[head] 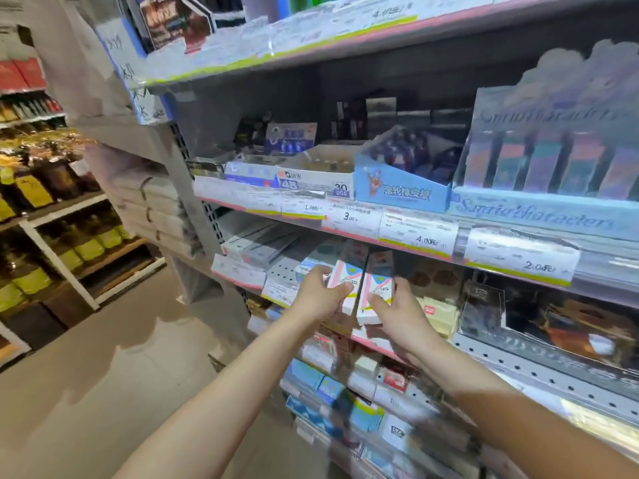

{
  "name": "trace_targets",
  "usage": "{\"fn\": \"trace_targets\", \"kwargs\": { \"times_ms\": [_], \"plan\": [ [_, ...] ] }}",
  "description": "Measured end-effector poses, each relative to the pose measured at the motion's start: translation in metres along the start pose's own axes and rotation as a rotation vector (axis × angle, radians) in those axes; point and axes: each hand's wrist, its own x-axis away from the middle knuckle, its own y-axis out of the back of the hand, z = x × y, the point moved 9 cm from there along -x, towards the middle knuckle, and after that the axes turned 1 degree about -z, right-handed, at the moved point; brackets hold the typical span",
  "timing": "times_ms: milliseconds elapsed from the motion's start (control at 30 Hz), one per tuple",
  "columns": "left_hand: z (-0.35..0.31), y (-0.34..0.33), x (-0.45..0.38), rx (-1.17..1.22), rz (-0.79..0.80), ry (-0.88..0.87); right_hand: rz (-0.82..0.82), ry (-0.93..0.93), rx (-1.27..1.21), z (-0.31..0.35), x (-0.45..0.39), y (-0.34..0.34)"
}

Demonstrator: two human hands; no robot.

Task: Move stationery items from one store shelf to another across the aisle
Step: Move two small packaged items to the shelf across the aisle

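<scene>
Big grey shelf unit (397, 36) fills the rt side of the aisle, several tiers w/ price tags along the front edges; another rack of bottles (52, 188) stands well off to the left across the tiled floor (121, 357). Upper tier carries a tall holographic display stand (553, 150) and next to it a blue eraser tray (403, 188). Below that, at the third shelf (432, 344), both arms reach in. Left hand (316, 299) grips one pink-and-white box (342, 285), fingers curled round its near end; right hand (394, 312) grips a second matching box (375, 292) just beside it, the two boxes touching or nearly so, tilted up at the shelf's front edge. Can't tell if they're being lifted out or set in. Imo the step goes best w/ each box held firm by its short end, kept level and apart so they don't knock the neighbouring cream packs (437, 312), and clear of the price-tag strip above.
</scene>
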Motion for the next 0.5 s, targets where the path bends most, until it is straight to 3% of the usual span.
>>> {"fn": "trace_targets", "kwargs": {
  "times_ms": [133,267,500],
  "plan": [
    [-0.019,-0.018,-0.025,-0.166,0.063,-0.188,-0.076,-0.010,0.102,0.000,-0.016,0.004],
    [-0.025,-0.031,-0.039,-0.240,0.162,-0.245,-0.147,-0.078,0.250,0.000,-0.019,0.013],
    [-0.025,-0.053,-0.048,-0.442,0.509,-0.339,-0.162,-0.154,0.369,-0.007,-0.028,0.018]
  ]
}}
